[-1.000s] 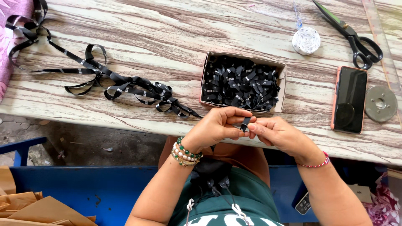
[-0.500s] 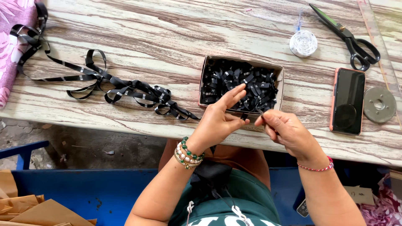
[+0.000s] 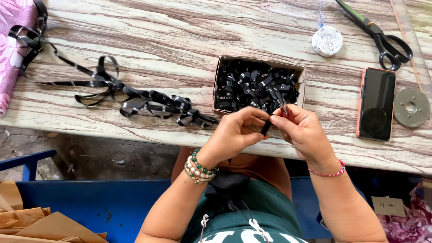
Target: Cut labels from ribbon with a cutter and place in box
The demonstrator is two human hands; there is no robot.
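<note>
Two hands meet at the table edge, just this side of the box (image 3: 302, 85). Left hand (image 3: 234, 135) pinches a small black label (image 3: 266, 128) between thumb and fingertips, fingers curled in. Right hand (image 3: 306, 132) touches it from the other side, closed around thin snips (image 3: 282, 104) whose tips poke up over the box of black labels. Beyond the left hand's far side, a black ribbon (image 3: 135, 96) trails across the table (image 3: 157, 36). Past the right hand lie a phone (image 3: 375, 103), a metal disc (image 3: 411, 107), scissors (image 3: 382, 38) and a thread spool (image 3: 327, 41).
</note>
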